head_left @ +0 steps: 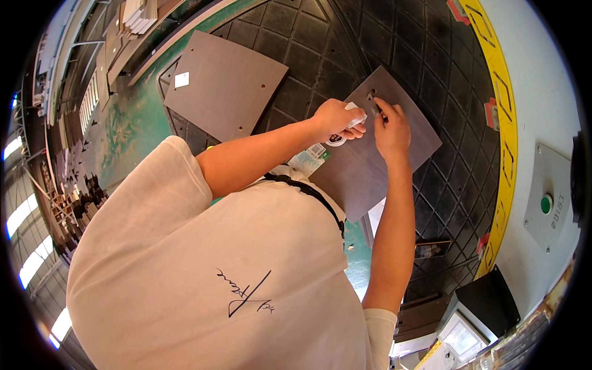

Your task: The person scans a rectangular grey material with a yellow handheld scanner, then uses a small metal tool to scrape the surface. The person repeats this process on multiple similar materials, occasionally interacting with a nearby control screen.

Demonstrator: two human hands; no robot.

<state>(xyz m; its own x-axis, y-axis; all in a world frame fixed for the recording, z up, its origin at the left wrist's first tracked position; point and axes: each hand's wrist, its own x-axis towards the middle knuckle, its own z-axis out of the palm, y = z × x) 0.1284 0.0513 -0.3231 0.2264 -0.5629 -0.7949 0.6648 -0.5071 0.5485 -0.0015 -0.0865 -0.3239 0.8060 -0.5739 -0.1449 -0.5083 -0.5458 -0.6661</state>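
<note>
A grey-brown flat panel point(353, 176) with small drilled holes lies in front of me, tilted to the right on the dark mat. My left hand point(336, 120) is closed around a small whitish, partly see-through object point(356, 115) above the panel; its kind I cannot make out. Close to a hole near the far corner, my right hand point(393, 128) has thumb and forefinger bent together; what they pinch, if anything, is too small to tell. Below my left hand are a round white piece with a dark pattern point(336, 140) and a white-and-green label point(310, 160).
Another grey-brown panel point(225, 86) with a white sticker lies to the far left on the black ribbed mat point(425, 55). A yellow strip point(504, 123) edges a pale machine with a green button point(546, 204) on the right. A phone-like dark slab point(432, 249) rests near my right forearm.
</note>
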